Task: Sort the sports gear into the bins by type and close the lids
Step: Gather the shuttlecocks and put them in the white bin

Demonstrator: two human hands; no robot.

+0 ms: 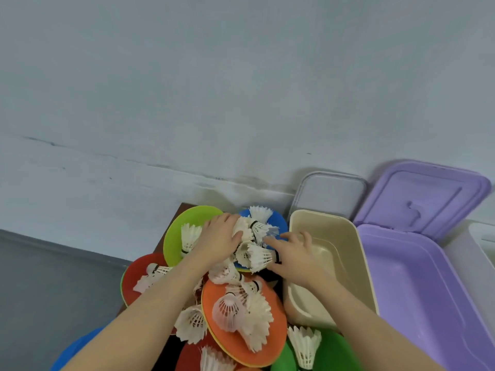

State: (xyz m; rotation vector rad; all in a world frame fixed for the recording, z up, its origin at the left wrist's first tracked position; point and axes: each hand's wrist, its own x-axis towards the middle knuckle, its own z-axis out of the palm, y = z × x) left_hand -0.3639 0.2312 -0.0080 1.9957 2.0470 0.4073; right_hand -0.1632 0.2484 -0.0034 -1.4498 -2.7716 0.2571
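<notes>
You are in the gathering step: both hands are down in the heap of shuttlecocks (pixel 251 253) that lies across the coloured discs (pixel 235 311) on the surface, just left of the open cream bin (pixel 345 253). That bin looks empty, as does the purple bin (pixel 417 290) to its right, and both lids stand open behind them, so the sorting has hardly begun.

Your left hand (pixel 218 241) reaches forward over the green disc (pixel 184 223), fingers curled round a white shuttlecock. Your right hand (pixel 292 254) lies at the bin's near rim, fingers loosely spread, thumb touching a shuttlecock's cork end; whether it truly pinches it, I cannot tell.

Next you will likely need to lift the feathers clear without dragging the discs, then carry them right into one bin.
</notes>
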